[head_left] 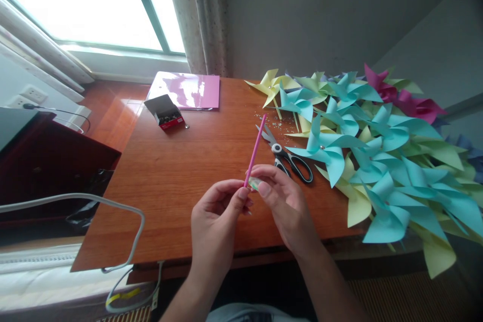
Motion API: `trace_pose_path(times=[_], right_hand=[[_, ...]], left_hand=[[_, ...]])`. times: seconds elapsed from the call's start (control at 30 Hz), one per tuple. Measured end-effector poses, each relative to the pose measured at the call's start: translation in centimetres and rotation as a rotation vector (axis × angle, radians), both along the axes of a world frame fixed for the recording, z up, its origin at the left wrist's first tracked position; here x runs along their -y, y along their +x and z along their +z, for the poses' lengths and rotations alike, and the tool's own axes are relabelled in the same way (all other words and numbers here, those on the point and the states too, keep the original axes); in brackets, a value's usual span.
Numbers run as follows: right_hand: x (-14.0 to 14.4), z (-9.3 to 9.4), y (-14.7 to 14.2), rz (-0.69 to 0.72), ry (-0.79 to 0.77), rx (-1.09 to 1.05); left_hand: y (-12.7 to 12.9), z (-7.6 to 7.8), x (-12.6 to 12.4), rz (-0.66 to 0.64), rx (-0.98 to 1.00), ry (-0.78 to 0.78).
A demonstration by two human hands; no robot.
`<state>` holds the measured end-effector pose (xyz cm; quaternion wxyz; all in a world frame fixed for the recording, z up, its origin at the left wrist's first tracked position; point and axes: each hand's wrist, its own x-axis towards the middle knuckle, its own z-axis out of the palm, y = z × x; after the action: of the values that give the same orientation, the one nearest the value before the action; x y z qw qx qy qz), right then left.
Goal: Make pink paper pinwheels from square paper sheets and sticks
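Observation:
In front of me, my left hand [219, 219] pinches the lower end of a slim pink stick [255, 150], which points up and slightly right. Close beside it, the thumb and fingers of my right hand [285, 206] are closed around a small shiny, pale greenish thing [254, 182] at the stick's lower end. What this small thing is, I cannot tell. Beyond my right hand lie scissors [277, 149] with black and grey handles, their blades partly behind the stick. Many paper pinwheels [328, 146], mostly light blue and pale yellow, are heaped to the right.
A small open box [168, 113] with a red front stands at the left of the wooden table [162, 181]. Behind it lies a glossy pink pack [206, 91]. Tiny shiny bits [277, 123] are scattered near the scissors. A white cable [128, 207] crosses the left edge.

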<state>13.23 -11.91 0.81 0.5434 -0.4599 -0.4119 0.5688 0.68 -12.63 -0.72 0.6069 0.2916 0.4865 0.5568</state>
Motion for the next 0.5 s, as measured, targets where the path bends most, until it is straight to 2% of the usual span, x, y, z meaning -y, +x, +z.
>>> trace_pose_path(times=[0.27,0.5], right_hand=[[0.17,-0.41,-0.15,-0.023,0.006,0.001],[-0.02,-0.54,-0.23,-0.028,-0.029,0.012]], left_hand=[[0.24,0.1,-0.17,0.024,0.053,-0.032],[0.47,0.49,-0.12,-0.013,0.194,-0.099]])
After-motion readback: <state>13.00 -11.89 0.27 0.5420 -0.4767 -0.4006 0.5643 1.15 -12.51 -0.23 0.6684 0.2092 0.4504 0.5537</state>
